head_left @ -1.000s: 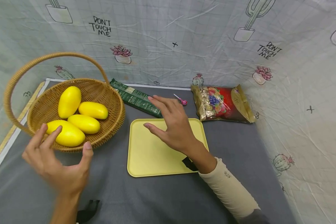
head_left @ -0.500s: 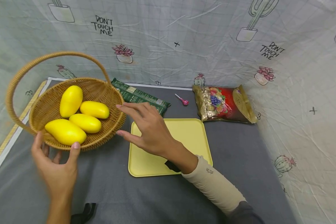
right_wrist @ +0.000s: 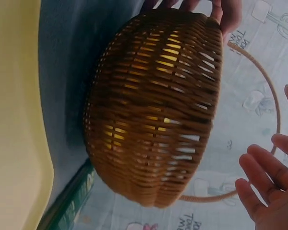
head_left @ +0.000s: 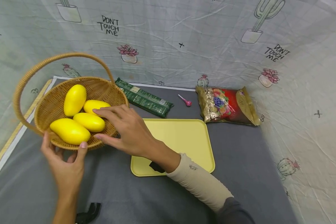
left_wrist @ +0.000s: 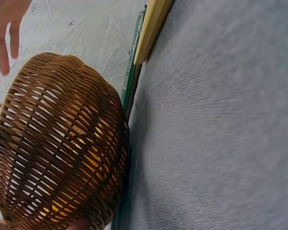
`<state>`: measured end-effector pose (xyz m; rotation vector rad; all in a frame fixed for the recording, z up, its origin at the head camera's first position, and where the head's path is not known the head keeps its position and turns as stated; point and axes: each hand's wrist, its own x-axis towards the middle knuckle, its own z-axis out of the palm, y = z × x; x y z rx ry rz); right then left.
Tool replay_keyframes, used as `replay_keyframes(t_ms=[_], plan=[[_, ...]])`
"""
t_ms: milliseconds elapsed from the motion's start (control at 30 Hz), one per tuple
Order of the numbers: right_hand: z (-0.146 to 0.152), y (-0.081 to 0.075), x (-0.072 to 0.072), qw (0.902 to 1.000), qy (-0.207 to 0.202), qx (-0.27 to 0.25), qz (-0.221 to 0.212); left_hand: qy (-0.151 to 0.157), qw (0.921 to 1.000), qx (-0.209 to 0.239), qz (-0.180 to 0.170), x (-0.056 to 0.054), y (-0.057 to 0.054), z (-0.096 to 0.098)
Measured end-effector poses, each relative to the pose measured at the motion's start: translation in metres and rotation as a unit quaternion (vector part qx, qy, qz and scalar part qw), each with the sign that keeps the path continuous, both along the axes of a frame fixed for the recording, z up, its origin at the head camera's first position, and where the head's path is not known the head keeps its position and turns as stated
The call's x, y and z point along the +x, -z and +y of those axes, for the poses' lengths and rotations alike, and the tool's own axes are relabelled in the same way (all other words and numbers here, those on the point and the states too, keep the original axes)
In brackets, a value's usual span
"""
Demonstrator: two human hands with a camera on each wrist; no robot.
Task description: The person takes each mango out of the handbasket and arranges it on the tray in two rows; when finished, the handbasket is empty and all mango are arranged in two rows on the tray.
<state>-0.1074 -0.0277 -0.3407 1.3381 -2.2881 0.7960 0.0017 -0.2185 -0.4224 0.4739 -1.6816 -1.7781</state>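
A wicker basket with a tall arched handle stands at the left, holding several yellow mangoes. My left hand grips its near rim, thumb on the edge and fingers on the outer wall. Over the basket's right side hovers my right hand, its fingers and thumb spread around the small mangoes, the middle one and the rear right one, which its fingertips partly cover. Contact cannot be told. In the right wrist view the right hand appears above the basket wall, holding nothing.
A yellow tray lies right of the basket, partly under my right forearm. Behind it are a green packet, a pink lollipop and a red-and-gold candy bag. A printed cloth wall closes off the back.
My right hand has moved left from above the tray to over the basket. My left hand has come to the basket's near rim and taken hold of it.
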Motion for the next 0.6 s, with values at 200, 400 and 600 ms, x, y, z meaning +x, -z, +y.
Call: replay_keyframes(t_ms=[200, 400, 600], plan=[[-0.016, 0.002, 0.001, 0.9987, -0.025, 0.007, -0.043, 0.003, 0.9995, -0.031, -0.005, 0.005, 0.004, 0.005], [-0.032, 0.005, 0.001, 0.9905, -0.052, 0.033, -0.123, 0.009, 0.9965, -0.077, -0.031, 0.009, 0.006, 0.009], [-0.052, 0.01, -0.002, 0.9739, -0.066, 0.09, -0.198, 0.009, 0.9963, -0.08, -0.032, 0.01, 0.008, 0.009]])
